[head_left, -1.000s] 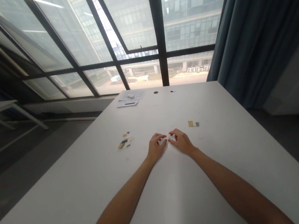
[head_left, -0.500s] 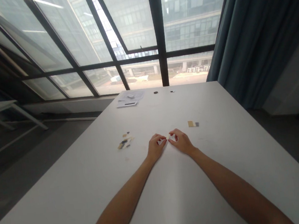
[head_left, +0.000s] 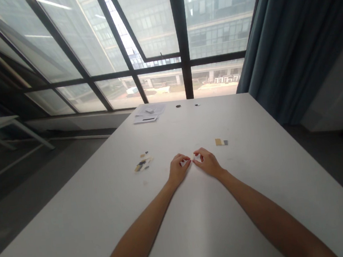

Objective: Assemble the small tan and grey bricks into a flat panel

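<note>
Around mid-frame, we've got our left hand [head_left: 178,169] and right hand [head_left: 209,164] curled into narrow pinches, a tiny pale piece [head_left: 192,157] between the fingertips; we can't tell which hand actually grips it. Loose bits [head_left: 141,164] sit left of centre, a tan-and-grey group [head_left: 219,141] right. The white tabletop's [head_left: 121,204] side edges run well apart from both hands.

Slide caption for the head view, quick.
Left hand and right hand curl close together over a white table, small pieces scattered leftward.
</note>
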`<state>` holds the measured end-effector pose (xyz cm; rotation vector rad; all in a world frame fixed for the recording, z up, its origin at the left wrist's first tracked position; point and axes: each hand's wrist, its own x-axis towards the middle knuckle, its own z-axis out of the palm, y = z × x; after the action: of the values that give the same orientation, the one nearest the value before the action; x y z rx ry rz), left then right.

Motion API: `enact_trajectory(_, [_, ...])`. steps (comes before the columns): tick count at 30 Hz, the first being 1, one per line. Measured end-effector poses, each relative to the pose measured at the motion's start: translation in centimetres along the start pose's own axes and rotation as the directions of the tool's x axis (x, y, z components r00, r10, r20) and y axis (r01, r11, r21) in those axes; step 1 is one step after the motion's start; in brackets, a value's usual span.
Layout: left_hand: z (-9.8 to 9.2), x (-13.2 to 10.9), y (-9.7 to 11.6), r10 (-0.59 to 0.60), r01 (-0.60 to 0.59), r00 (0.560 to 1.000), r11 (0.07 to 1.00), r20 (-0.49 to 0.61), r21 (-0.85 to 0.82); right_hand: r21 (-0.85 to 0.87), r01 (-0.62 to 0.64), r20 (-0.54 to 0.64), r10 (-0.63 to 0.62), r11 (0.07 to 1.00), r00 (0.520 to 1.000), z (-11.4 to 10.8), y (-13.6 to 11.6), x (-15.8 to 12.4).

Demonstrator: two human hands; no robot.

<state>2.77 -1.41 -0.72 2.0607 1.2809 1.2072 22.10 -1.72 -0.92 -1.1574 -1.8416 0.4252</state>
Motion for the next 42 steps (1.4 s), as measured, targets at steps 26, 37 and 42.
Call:
enact_trajectory(26, [-0.1, 0.1, 0.2, 0.002, -0.002, 1.000, 1.000, -0.002, -0.009, 0.083, -0.027, -0.024, 0.029, 0.996, 0.999, 0.0, 0.2, 0.0])
enact_trajectory(37, [-0.1, 0.1, 0.1, -0.018, 0.018, 1.000, 1.000, 0.023, 0.016, 0.422, -0.139, -0.316, 0.289, 0.896, 0.904, -6.6, -0.6, 4.5])
enact_trajectory(42, [-0.2, 0.2, 0.3, -0.015, 0.015, 0.999, 1.000, 0.031, 0.023, 0.322, -0.144, -0.481, 0.292, 0.936, 0.827, -13.1, 1.1, 5.3])
